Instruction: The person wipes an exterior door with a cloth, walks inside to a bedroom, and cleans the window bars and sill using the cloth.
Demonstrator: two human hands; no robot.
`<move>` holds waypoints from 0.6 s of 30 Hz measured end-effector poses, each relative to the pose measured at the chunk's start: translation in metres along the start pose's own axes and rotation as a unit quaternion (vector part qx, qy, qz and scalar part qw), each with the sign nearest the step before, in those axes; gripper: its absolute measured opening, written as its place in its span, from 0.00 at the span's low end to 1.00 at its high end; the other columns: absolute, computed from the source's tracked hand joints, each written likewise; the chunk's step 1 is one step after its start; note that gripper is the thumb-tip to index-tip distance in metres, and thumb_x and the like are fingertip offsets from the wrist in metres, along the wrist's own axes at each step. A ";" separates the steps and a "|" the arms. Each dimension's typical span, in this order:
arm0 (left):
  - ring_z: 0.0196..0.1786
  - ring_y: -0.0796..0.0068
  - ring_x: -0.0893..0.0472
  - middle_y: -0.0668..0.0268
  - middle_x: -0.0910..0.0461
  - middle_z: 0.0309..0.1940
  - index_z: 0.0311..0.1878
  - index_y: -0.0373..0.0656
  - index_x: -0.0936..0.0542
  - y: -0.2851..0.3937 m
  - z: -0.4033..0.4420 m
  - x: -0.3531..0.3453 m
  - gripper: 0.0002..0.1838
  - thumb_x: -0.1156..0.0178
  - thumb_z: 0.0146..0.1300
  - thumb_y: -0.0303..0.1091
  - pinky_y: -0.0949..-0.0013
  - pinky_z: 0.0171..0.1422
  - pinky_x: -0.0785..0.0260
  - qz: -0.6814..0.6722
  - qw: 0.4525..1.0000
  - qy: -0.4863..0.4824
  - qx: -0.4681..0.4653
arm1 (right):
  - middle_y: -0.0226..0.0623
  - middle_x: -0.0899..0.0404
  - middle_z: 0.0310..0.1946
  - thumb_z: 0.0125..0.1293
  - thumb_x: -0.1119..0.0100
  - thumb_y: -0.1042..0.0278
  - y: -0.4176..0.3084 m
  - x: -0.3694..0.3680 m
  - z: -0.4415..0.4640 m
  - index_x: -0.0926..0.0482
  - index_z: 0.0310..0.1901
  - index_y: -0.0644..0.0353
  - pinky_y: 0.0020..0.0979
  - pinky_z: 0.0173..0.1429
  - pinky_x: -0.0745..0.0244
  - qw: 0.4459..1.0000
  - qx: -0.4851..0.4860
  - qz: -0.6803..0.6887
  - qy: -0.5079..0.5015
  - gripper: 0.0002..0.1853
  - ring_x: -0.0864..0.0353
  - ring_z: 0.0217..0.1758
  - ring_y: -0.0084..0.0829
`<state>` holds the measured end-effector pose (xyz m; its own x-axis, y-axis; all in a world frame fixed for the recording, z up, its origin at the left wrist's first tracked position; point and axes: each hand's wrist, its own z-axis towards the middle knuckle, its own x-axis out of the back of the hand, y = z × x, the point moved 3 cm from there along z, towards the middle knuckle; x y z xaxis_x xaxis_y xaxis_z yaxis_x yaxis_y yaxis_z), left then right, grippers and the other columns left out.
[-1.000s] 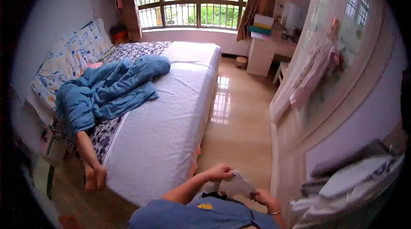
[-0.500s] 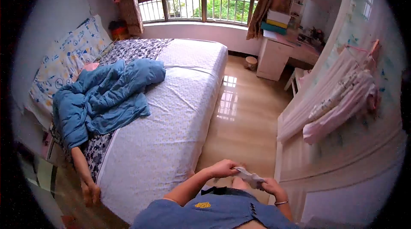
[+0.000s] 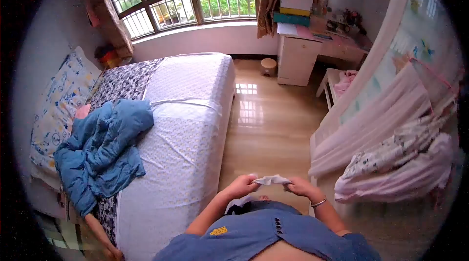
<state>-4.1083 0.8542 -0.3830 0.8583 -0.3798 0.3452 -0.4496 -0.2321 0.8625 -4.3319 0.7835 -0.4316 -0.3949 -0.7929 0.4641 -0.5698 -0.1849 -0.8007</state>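
A small white cloth (image 3: 272,180) is stretched between my two hands, in front of my blue shirt. My left hand (image 3: 242,186) has its fingers closed on the cloth's left end. The right end is pinched in my right hand (image 3: 302,187), which has a bracelet at the wrist. Both hands are over the strip of floor beside the bed (image 3: 171,163). What the cloth is cannot be made out.
Another person's bare leg (image 3: 100,234) extends from under a blue quilt (image 3: 105,144) on the bed. Light clothes (image 3: 395,163) hang at the right by a glass door. A desk (image 3: 295,61), a small stool (image 3: 268,66) and a bench (image 3: 334,83) stand ahead.
The view has swung to the right and closer to the desk. My hands have drawn the cloth into a narrow band held level between them. Both still hold it.
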 end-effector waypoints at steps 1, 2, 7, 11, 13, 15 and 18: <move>0.31 0.82 0.30 0.73 0.25 0.26 0.41 0.37 0.23 -0.001 0.010 0.007 0.12 0.49 0.64 0.36 0.73 0.37 0.34 -0.003 1.000 -0.001 0.003 | 0.41 0.24 0.25 0.57 0.55 0.68 -0.003 0.010 0.011 0.25 0.34 0.65 0.34 0.37 0.29 0.999 -0.005 -0.042 -0.010 0.11 0.26 0.29 0.32; 0.30 0.81 0.29 0.69 0.25 0.25 0.40 0.38 0.22 -0.002 0.021 0.014 0.12 0.48 0.62 0.36 0.72 0.37 0.33 -0.029 0.999 -0.008 0.023 | 0.36 0.24 0.24 0.59 0.55 0.68 0.021 0.012 0.028 0.25 0.35 0.66 0.32 0.35 0.30 0.996 0.004 -0.086 -0.009 0.11 0.27 0.28 0.28; 0.30 0.77 0.27 0.64 0.24 0.25 0.38 0.38 0.22 -0.025 0.097 0.062 0.12 0.46 0.59 0.37 0.69 0.39 0.32 -0.082 0.995 0.025 0.057 | 0.32 0.26 0.23 0.63 0.56 0.66 0.021 0.058 0.097 0.25 0.37 0.65 0.28 0.33 0.30 0.996 -0.011 0.037 -0.079 0.12 0.29 0.27 0.24; 0.33 0.70 0.23 0.58 0.20 0.29 0.39 0.38 0.22 -0.010 0.173 0.118 0.13 0.46 0.59 0.38 0.64 0.43 0.31 -0.063 0.998 0.010 -0.008 | 0.35 0.21 0.27 0.67 0.57 0.64 0.027 0.108 0.165 0.24 0.38 0.65 0.29 0.36 0.27 0.997 -0.012 0.009 -0.073 0.14 0.23 0.31 0.24; 0.33 0.70 0.23 0.58 0.20 0.29 0.41 0.39 0.21 0.002 0.212 0.147 0.14 0.46 0.60 0.39 0.65 0.42 0.31 -0.059 0.997 0.040 -0.016 | 0.35 0.20 0.30 0.67 0.56 0.65 0.018 0.136 0.195 0.24 0.39 0.65 0.28 0.37 0.27 0.992 -0.057 0.074 -0.086 0.13 0.23 0.32 0.23; 0.32 0.71 0.23 0.59 0.20 0.29 0.41 0.39 0.21 0.019 0.244 0.179 0.14 0.46 0.61 0.40 0.65 0.42 0.31 -0.079 0.996 0.045 0.004 | 0.32 0.21 0.29 0.66 0.55 0.65 0.022 0.165 0.233 0.24 0.40 0.64 0.27 0.35 0.28 0.995 -0.021 0.020 -0.096 0.12 0.25 0.30 0.22; 0.31 0.72 0.24 0.58 0.20 0.27 0.41 0.39 0.21 0.038 0.288 0.223 0.14 0.47 0.62 0.40 0.65 0.40 0.31 -0.035 0.999 0.024 -0.029 | 0.27 0.27 0.24 0.66 0.54 0.65 0.000 0.206 0.277 0.25 0.38 0.64 0.26 0.33 0.31 0.992 -0.007 0.101 -0.071 0.11 0.30 0.28 0.21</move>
<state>-4.0049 0.5024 -0.3796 0.8984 -0.3214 0.2992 -0.3739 -0.2030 0.9050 -4.2134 0.4598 -0.4407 -0.3976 -0.8867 0.2361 -0.5000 -0.0064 -0.8660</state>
